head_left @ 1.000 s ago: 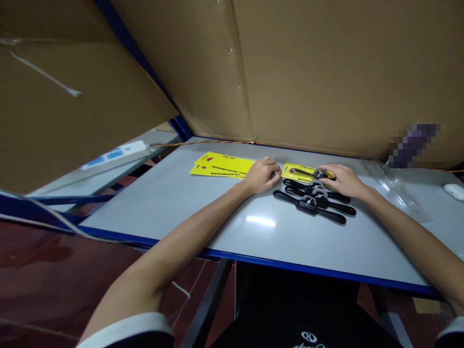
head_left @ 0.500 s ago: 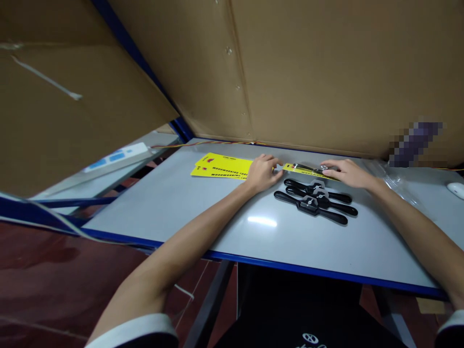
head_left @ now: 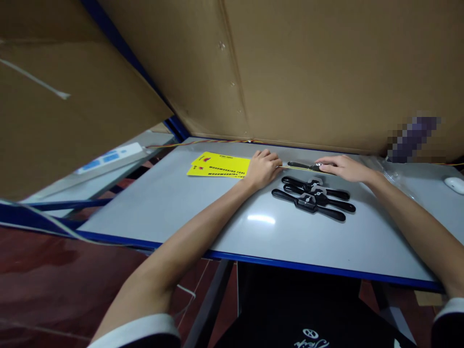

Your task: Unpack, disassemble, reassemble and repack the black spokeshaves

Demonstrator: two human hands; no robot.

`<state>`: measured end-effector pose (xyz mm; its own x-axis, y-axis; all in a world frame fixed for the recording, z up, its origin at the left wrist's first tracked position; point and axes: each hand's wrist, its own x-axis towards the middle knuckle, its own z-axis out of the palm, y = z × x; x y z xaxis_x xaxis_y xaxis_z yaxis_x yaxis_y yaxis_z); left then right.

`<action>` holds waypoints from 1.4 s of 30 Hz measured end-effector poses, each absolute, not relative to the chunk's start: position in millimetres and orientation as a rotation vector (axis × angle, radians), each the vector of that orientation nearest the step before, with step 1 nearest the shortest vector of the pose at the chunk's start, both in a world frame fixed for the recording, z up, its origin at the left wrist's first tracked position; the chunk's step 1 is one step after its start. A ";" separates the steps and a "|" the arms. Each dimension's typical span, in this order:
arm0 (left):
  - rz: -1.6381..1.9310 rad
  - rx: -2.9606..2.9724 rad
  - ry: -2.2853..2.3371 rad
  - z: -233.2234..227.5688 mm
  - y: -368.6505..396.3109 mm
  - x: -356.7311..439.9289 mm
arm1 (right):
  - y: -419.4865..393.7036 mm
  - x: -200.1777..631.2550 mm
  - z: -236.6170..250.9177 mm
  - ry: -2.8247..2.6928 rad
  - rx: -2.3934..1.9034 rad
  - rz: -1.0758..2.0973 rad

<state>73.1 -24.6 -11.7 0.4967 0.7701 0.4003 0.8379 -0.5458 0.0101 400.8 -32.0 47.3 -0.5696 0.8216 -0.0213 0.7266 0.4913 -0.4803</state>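
Note:
Near the back of the table, my right hand (head_left: 344, 169) is closed around the middle and right part of a black spokeshave (head_left: 299, 165). Directly in front of that tool runs a thin yellow card (head_left: 294, 168), seen almost edge-on. At the card's left end, my left hand (head_left: 264, 169) has its fingers curled in and closed on it. More yellow cards (head_left: 217, 165) printed "WOODWORKING TOOL" lie fanned to the left, partly under or behind my left hand. Several black spokeshaves with grey blades (head_left: 307, 202) lie overlapping, nearer to me than my right hand.
Clear plastic bags (head_left: 395, 181) lie right of my right hand, with a white mouse (head_left: 454, 185) farther right. Cardboard (head_left: 308, 72) walls the back of the table. A white power strip (head_left: 112, 157) rests on a ledge at left. A blue edge (head_left: 290, 266) borders the table front.
The yellow card has tipped from showing its printed face to nearly edge-on. My left fingers have closed onto its left end. My right hand stays at the spokeshave.

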 end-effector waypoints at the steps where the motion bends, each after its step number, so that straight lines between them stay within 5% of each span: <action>1: -0.523 -2.554 -1.390 -11.0 -23.8 72.1 | -31.3 401.3 45.9 -2.525 -1.329 0.655; 42: -0.624 -2.487 -1.684 -3.0 -23.9 74.1 | -25.2 404.1 44.3 -2.454 -1.299 0.781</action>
<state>74.1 -23.9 -3.0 0.3156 0.8740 0.3696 0.9039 -0.3954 0.1633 404.1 -25.2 44.3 -0.5682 0.8226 -0.0232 0.6845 0.4567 -0.5682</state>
